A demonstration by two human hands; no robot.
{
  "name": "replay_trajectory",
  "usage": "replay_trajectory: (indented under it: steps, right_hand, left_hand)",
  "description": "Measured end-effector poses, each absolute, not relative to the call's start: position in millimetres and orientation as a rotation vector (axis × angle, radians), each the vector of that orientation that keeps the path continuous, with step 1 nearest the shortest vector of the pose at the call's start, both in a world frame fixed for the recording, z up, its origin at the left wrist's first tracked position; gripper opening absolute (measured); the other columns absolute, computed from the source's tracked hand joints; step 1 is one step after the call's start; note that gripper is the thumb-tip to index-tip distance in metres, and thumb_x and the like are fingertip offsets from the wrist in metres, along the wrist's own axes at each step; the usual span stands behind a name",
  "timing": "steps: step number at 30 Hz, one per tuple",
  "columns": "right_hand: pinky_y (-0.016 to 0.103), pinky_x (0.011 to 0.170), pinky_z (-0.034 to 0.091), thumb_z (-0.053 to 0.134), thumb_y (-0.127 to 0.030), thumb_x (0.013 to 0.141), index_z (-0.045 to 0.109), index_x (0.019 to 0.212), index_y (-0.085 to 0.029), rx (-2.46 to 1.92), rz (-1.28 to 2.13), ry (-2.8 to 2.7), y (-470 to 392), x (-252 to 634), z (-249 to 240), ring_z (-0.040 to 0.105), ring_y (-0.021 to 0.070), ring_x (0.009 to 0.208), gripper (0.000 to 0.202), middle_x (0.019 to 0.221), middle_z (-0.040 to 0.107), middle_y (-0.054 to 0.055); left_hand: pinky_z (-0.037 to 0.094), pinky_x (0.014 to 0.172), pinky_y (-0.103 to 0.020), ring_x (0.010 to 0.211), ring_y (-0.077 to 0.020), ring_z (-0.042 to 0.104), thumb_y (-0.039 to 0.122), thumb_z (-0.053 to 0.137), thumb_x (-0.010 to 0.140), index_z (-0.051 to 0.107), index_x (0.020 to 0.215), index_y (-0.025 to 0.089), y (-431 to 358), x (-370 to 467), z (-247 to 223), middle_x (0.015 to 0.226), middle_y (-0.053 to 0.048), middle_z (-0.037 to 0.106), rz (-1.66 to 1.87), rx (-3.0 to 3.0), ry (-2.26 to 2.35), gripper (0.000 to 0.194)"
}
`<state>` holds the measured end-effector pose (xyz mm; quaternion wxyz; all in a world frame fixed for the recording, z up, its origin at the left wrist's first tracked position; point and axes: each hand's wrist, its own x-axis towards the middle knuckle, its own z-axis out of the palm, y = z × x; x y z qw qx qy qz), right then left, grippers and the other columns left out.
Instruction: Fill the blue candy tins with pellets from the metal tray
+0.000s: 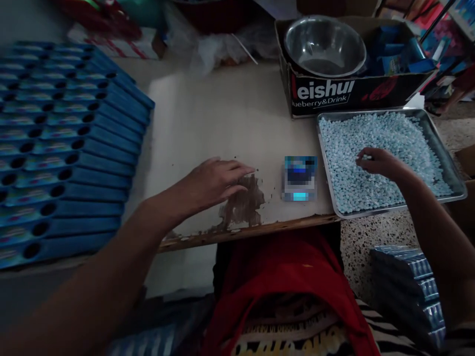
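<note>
My left hand (218,182) hovers over the worn patch of the table (208,113), fingers apart and holding nothing. To its right on the table is a small device (300,179), its picture pixelated. A metal tray (463,192) holds a layer of small pale blue pieces (386,143). Above these pieces is my right hand (374,162), with its fingertips pinched around a small pale piece.
Rows of blue boxes (107,148) fill the left side. Behind the tray, a black carton (356,96) holds a steel bowl (326,47) and blue packs. Crumpled plastic (218,49) lies at the back. Wrapped packs (419,291) stand low at right.
</note>
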<state>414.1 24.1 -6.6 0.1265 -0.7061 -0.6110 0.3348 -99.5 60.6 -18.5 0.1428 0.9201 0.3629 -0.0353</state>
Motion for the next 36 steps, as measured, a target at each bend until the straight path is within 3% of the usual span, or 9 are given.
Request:
replay_trajectory:
  steps: [5, 9, 12, 15, 20, 24, 29, 34, 36]
  right_hand:
    - [0.025, 0.054, 0.032, 0.096, -0.051, 0.075, 0.070, 0.093, -0.021, -1.853, 1.284, -1.421, 8.9, 406.3, -6.9, 0.045, 0.0096, 0.055, 0.043, 0.061, 0.056, -0.004]
    - [0.026, 0.057, 0.038, 0.100, -0.047, 0.070, 0.069, 0.090, -0.021, -1.688, 1.522, -1.257, 9.2, 391.5, -1.9, 0.050, 0.0103, 0.061, 0.045, 0.070, 0.061, -0.002]
    - [0.026, 0.057, 0.037, 0.098, -0.047, 0.074, 0.070, 0.093, -0.021, -1.670, 1.556, -1.319, 12.2, 373.8, 10.6, 0.049, 0.0104, 0.061, 0.043, 0.072, 0.061, -0.002]
    - [0.028, 0.057, 0.033, 0.088, -0.045, 0.085, 0.072, 0.094, -0.021, -1.685, 1.402, -1.672, 18.3, 344.8, 34.0, 0.045, 0.0109, 0.059, 0.030, 0.066, 0.057, -0.004]
    - [0.030, 0.069, 0.037, 0.074, -0.026, 0.092, 0.076, 0.094, -0.020, -1.628, 0.892, -2.348, 35.7, 284.1, 77.1, 0.053, 0.0136, 0.069, 0.007, 0.075, 0.066, -0.001]
    - [0.030, 0.076, 0.041, 0.067, -0.016, 0.094, 0.079, 0.100, -0.020, -1.591, 0.716, -2.566, 45.0, 253.4, 91.4, 0.062, 0.0161, 0.078, 0.015, 0.085, 0.074, 0.002]
    - [0.031, 0.085, 0.047, 0.063, -0.008, 0.095, 0.084, 0.106, -0.021, -1.596, 0.570, -2.714, 44.3, 242.0, 91.5, 0.071, 0.0192, 0.090, 0.027, 0.099, 0.081, 0.006]
    - [0.032, 0.089, 0.052, 0.070, -0.011, 0.095, 0.086, 0.119, -0.022, -1.672, 0.579, -2.650, 41.7, 239.1, 87.7, 0.075, 0.0210, 0.097, 0.031, 0.106, 0.084, 0.007]
    - [0.033, 0.087, 0.052, 0.075, -0.014, 0.092, 0.087, 0.115, -0.023, -1.680, 0.646, -2.545, 42.2, 238.4, 86.2, 0.074, 0.0210, 0.094, 0.028, 0.101, 0.082, 0.005]
  left_hand:
    - [0.055, 0.115, -0.045, 0.137, -0.0331, 0.070, 0.046, 0.059, 0.105, 0.043, 0.174, 0.023, 57.2, -79.0, -25.5, 0.160, -0.016, 0.067, 0.084, 2.378, 1.088, 0.075]
    - [0.059, 0.113, -0.043, 0.129, -0.0305, 0.075, 0.048, 0.069, 0.097, 0.051, 0.170, 0.023, 54.8, -57.5, -26.9, 0.150, -0.014, 0.074, 0.239, 2.183, 1.106, 0.079]
    - [0.061, 0.111, -0.042, 0.127, -0.0296, 0.076, 0.048, 0.076, 0.094, 0.058, 0.165, 0.024, 53.4, -45.3, -31.9, 0.142, -0.012, 0.077, 0.367, 2.036, 1.074, 0.077]
    - [0.063, 0.109, -0.044, 0.124, -0.0296, 0.077, 0.050, 0.080, 0.092, 0.063, 0.159, 0.026, 52.3, -37.9, -39.5, 0.136, -0.011, 0.079, 0.466, 1.916, 1.060, 0.073]
    - [0.065, 0.107, -0.048, 0.120, -0.0306, 0.078, 0.055, 0.077, 0.094, 0.071, 0.149, 0.023, 50.4, -37.5, -47.6, 0.143, -0.014, 0.076, 0.576, 1.865, 1.042, 0.064]
    - [0.068, 0.102, -0.048, 0.115, -0.0300, 0.078, 0.067, 0.075, 0.094, 0.077, 0.137, 0.023, 50.7, -54.5, -48.6, 0.143, -0.014, 0.073, 0.634, 1.892, 1.016, 0.061]
    - [0.066, 0.110, -0.050, 0.114, -0.0289, 0.078, 0.073, 0.071, 0.096, 0.080, 0.131, 0.027, 54.6, -83.8, -50.5, 0.146, -0.010, 0.070, 0.624, 1.928, 1.070, 0.059]
    - [0.065, 0.109, -0.045, 0.116, -0.0275, 0.078, 0.071, 0.067, 0.097, 0.078, 0.136, 0.030, 60.0, -93.2, -52.5, 0.156, -0.009, 0.065, 0.534, 1.963, 1.106, 0.058]
    - [0.065, 0.108, -0.045, 0.119, -0.0286, 0.077, 0.072, 0.068, 0.096, 0.076, 0.139, 0.028, 62.1, -90.9, -52.3, 0.156, -0.010, 0.065, 0.526, 1.954, 1.102, 0.062]
